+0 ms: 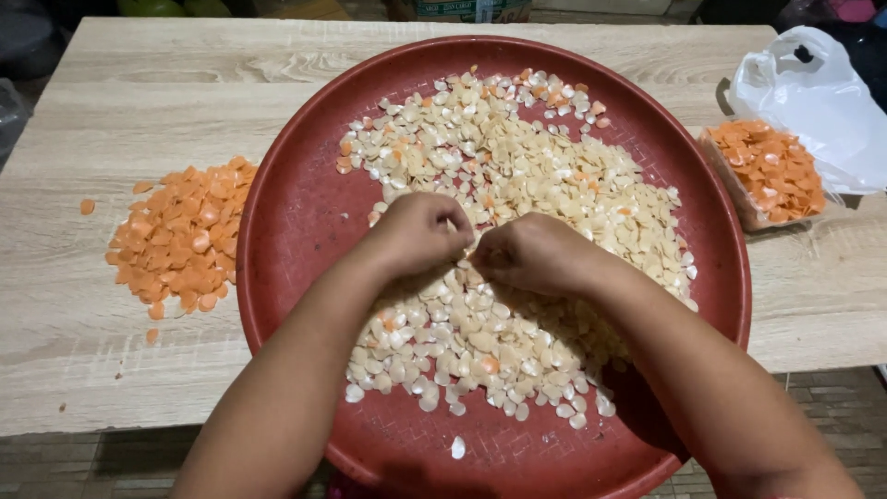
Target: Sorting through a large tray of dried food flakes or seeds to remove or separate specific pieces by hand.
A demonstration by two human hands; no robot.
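A big round red tray (305, 212) lies on the wooden table and carries a wide heap of small pale cream chips (517, 176) with a few orange ones mixed in. My left hand (418, 233) and my right hand (534, 251) rest knuckles-up on the middle of the heap, fingers curled in and meeting at the fingertips. Both pinch among the chips; what is between the fingers is hidden.
A loose pile of orange chips (183, 236) lies on the table (111, 111) left of the tray. At the right, more orange chips (769, 168) sit in a clear bag beside a white plastic bag (813, 92). The table's near edge borders a tiled floor.
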